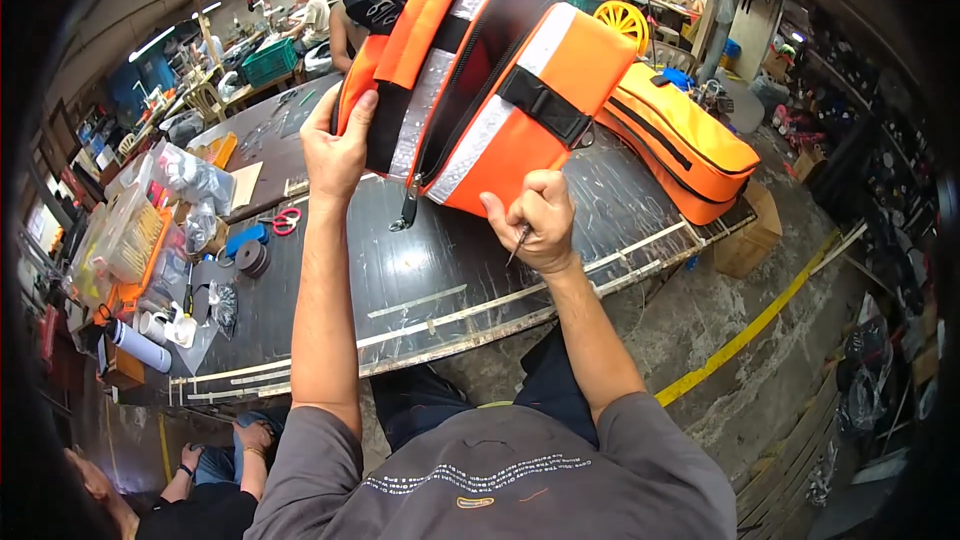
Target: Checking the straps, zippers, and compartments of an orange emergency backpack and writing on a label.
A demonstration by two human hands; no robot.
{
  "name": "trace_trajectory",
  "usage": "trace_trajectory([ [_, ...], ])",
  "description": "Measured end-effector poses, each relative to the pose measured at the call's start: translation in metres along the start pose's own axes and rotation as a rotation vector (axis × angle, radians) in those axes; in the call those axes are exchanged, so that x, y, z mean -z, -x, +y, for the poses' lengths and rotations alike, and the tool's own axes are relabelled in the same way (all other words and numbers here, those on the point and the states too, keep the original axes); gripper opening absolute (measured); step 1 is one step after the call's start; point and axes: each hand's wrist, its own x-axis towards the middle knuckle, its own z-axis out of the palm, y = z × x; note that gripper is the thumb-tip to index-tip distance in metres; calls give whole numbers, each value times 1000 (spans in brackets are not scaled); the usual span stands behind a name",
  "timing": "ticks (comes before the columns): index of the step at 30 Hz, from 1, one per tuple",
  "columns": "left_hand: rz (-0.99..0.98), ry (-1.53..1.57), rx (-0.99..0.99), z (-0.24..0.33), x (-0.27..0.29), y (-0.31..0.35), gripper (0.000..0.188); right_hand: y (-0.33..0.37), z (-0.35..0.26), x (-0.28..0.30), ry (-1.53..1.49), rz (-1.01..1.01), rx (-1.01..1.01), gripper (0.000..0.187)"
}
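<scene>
An orange bag with silver reflective strips, black webbing and a black side-release buckle is held up, tilted, over the dark table. Its long black zipper is partly undone, showing a dark inside, and the zipper pull hangs at the lower end. My left hand grips the bag's left edge, thumb on the near side. Just below the bag's lower right part, my right hand is closed around a thin, dark, pointed tool; most of the tool is hidden in the fist.
A second orange-yellow bag lies at the table's right end. Left on the table are red-handled scissors, a dark roll, a white bottle, mugs and a clear bin. A person sits at lower left; others work behind.
</scene>
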Motion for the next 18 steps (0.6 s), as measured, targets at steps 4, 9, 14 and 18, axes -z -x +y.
trace_trajectory([
  [4, 22, 4, 13, -7, 21, 6, 40, -9, -14, 10, -146, 1, -14, 29],
  [9, 45, -37, 26, -12, 34, 7, 43, -33, -8, 30, -232, 192, -483, 15],
  [14, 272, -570, -602, 10, -11, -22, 83, -78, 19, 18, -626, 57, -549, 16],
  [18, -213, -526, -728, 36, -62, -43, 55, -110, 37, 6, -519, -11, -470, 24],
])
